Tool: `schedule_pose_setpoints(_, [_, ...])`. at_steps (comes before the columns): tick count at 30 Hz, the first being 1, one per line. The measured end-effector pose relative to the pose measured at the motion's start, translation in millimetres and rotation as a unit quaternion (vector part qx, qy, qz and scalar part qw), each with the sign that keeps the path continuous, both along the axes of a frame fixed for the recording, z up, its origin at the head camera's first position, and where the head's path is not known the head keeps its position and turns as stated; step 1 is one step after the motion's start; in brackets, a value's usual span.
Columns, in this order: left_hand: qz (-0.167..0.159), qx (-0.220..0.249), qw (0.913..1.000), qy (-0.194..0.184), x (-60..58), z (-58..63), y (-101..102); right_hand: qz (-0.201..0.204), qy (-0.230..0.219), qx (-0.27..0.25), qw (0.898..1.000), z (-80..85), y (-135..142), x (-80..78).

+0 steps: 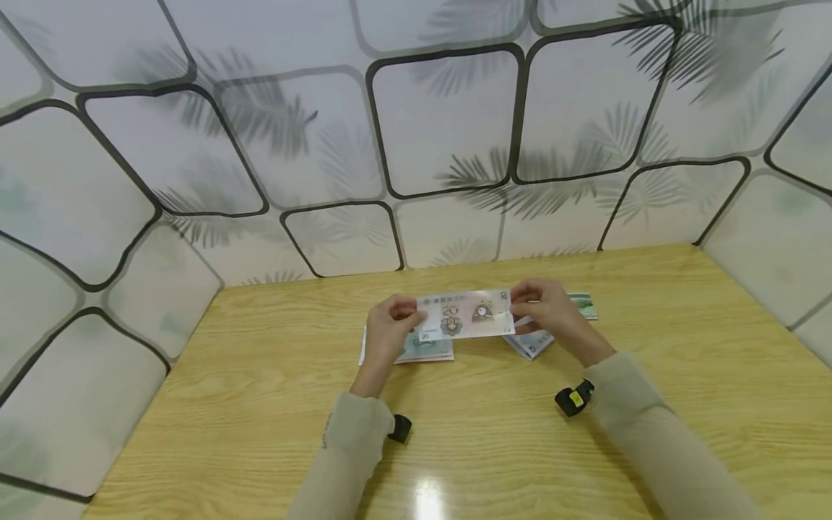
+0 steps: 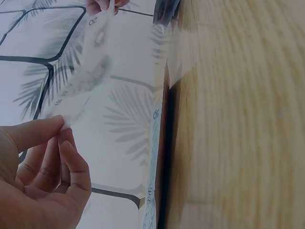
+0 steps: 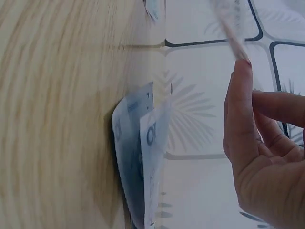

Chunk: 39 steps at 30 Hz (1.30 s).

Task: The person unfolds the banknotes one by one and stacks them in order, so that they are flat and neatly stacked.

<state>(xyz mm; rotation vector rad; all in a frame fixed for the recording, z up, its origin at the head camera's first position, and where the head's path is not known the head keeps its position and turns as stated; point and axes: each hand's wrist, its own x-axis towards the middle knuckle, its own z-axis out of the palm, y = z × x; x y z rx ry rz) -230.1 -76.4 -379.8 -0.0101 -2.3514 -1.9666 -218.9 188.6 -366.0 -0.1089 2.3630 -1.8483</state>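
Observation:
A banknote (image 1: 466, 315) printed with a 20 is stretched flat between both hands above the table. At its left end my left hand (image 1: 388, 328) pinches it between thumb and fingers, which the left wrist view shows closely. The right end is pinched by my right hand (image 1: 552, 318). Behind and below the left hand lies a pile of greenish-blue banknotes (image 1: 425, 349), partly hidden. Under the right hand are bluish banknotes (image 1: 531, 344), curled and loosely overlapping in the right wrist view. A green banknote (image 1: 584, 305) shows behind the right hand.
The wooden table (image 1: 260, 419) meets a patterned wall (image 1: 448, 123) at its far edge, with more patterned panels at both sides. Small black wrist cameras, one (image 1: 401, 429) on the left and one (image 1: 574, 399) on the right, stick out from the sleeves.

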Motion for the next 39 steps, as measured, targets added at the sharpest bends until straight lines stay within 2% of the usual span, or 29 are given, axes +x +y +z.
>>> schedule_pose_setpoints(6, [-0.004,0.01,0.9999,0.004,1.6,0.6,0.4,0.01,0.002,-0.034,0.999,2.8,-7.5,0.5])
schedule_pose_setpoints(15, [-0.007,0.054,0.9984,0.019,2.6,-1.1,-4.0,0.014,-0.013,-0.042,0.999,1.2,-15.3,-3.9])
schedule_pose_setpoints(22, [-0.019,0.088,0.9959,0.002,3.8,-1.6,-6.1,0.015,-0.022,-0.045,0.999,-1.7,-21.9,-7.5])
schedule_pose_setpoints(29, [-0.023,0.081,0.9964,0.002,2.3,-5.3,-14.1,0.014,-0.042,-0.047,0.998,-1.1,-28.1,-9.7])
schedule_pose_setpoints(34, [-0.033,0.07,0.9969,-0.012,0.5,-7.0,-25.2,0.015,-0.06,-0.05,0.997,-0.5,-30.9,-12.5])
schedule_pose_setpoints(39, [-0.022,0.063,0.9975,-0.025,-0.3,-7.4,-36.8,0.03,-0.057,-0.073,0.995,-4.6,-34.1,-15.2])
